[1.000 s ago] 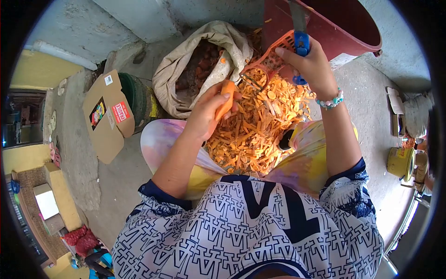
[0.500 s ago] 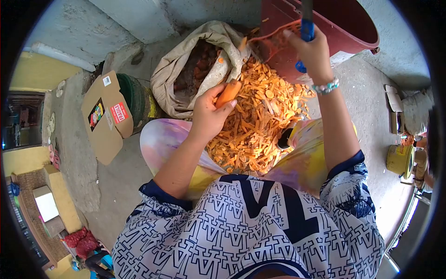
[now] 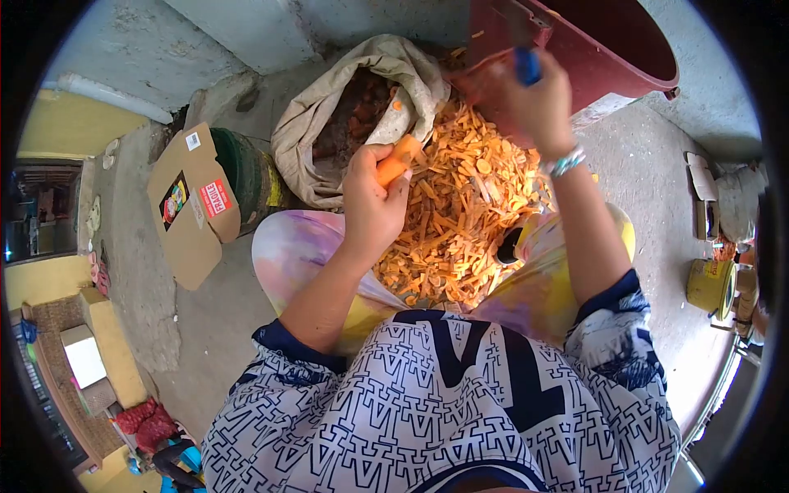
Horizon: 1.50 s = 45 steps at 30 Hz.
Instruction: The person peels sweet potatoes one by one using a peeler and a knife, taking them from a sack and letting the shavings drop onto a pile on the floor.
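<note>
In my left hand [image 3: 374,193] is a short, peeled-looking piece of carrot [image 3: 394,164], held upright with the fingers closed round it. My right hand [image 3: 538,107] is raised in front of the red bucket [image 3: 563,45] and smeared by motion. It grips a blue-handled knife [image 3: 528,66], whose dark blade is blurred and points away from me. A reddish net-like strip [image 3: 485,78] lies just left of that hand. Below both hands a heap of orange carrot peelings and pieces [image 3: 460,197] covers the floor between my legs.
An open cloth sack [image 3: 300,123] with dark, soil-coloured produce stands behind my left hand. To its left are a green bucket [image 3: 230,177] and a cardboard flap [image 3: 185,222]. A yellow bucket [image 3: 708,287] stands far right. Red net sacks [image 3: 148,423] lie lower left.
My left hand has shifted slightly, tilting the carrot more upright. My right hand has moved a little left, and the knife has turned and blurred. The view has shifted slightly.
</note>
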Motion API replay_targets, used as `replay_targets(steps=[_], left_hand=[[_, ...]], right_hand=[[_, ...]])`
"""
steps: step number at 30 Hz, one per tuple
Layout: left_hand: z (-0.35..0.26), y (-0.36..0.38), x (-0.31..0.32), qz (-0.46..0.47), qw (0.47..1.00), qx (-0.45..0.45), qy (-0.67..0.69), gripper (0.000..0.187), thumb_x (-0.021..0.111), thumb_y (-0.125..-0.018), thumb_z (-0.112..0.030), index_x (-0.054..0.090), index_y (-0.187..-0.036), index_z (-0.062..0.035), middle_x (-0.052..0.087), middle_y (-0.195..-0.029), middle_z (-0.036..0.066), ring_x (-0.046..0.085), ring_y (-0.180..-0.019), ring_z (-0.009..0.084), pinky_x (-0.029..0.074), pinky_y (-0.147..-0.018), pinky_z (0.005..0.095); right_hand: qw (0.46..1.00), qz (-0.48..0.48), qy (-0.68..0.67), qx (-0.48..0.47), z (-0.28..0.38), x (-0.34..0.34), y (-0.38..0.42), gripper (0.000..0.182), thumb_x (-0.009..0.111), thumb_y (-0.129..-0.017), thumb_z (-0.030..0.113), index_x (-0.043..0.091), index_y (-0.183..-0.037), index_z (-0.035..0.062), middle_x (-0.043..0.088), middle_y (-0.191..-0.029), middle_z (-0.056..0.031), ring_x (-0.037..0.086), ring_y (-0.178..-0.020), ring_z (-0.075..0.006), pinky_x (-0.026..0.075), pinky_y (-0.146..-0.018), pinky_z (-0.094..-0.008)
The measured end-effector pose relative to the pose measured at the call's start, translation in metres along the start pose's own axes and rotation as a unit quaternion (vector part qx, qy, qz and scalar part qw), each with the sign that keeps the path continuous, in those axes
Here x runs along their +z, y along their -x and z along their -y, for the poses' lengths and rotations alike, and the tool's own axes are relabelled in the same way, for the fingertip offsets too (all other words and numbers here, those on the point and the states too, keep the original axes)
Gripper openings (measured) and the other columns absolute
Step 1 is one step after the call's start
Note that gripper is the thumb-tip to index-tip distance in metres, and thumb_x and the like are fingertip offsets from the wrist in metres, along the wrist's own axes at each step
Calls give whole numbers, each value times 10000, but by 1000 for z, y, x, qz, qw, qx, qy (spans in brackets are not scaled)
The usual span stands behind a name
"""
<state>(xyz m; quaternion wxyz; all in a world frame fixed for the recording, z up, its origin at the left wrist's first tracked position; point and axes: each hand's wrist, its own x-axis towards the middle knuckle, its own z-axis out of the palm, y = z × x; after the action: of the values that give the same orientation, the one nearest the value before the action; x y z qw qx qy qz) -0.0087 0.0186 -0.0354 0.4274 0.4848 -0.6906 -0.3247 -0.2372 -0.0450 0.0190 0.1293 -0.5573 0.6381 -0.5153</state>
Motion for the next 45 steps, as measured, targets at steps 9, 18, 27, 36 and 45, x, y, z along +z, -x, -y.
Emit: replay_targets(steps=[9, 18, 27, 36, 45], left_hand=[[-17, -2, -5, 46, 929, -148, 336, 303, 592, -804, 19, 431, -1060, -1, 514, -992, 84, 504, -927, 124, 411, -824, 237], [-25, -3, -10, 118, 900, -67, 414, 321, 590, -805, 4, 421, -1077, -14, 521, -1008, 78, 517, -948, 134, 417, -851, 272], [-23, -4, -14, 124, 925, 25, 358, 333, 640, -767, 12, 450, -1038, -17, 472, -1127, 97, 500, -1003, 135, 401, -879, 263], [-26, -6, -19, 116, 907, 51, 402, 338, 647, -775, -15, 436, -1038, -30, 483, -1108, 101, 508, -982, 137, 409, -855, 262], [-19, -6, -17, 108, 880, -12, 461, 353, 638, -782, -8, 421, -1057, -45, 488, -1066, 80, 520, -912, 132, 442, -781, 257]], right_hand=[[980, 37, -162, 108, 0, -15, 4, 232, 727, -730, 212, 554, -762, 60, 522, -593, 24, 465, -482, -58, 379, -426, -227], [934, 88, -297, 179, 10, -34, -5, 161, 685, -765, 143, 560, -757, 42, 538, -558, 6, 457, -404, -59, 347, -376, -195], [897, 207, -305, 243, 13, -40, -4, 148, 665, -775, 147, 571, -776, 33, 510, -552, 7, 419, -396, -57, 329, -370, -211], [872, 196, -361, 266, 3, -31, 1, 137, 653, -782, 128, 571, -783, 18, 534, -576, -7, 407, -402, -56, 322, -377, -201], [849, 251, -385, 260, 45, -22, 31, 151, 661, -782, 124, 545, -773, 26, 550, -595, -19, 414, -398, -64, 328, -379, -213]])
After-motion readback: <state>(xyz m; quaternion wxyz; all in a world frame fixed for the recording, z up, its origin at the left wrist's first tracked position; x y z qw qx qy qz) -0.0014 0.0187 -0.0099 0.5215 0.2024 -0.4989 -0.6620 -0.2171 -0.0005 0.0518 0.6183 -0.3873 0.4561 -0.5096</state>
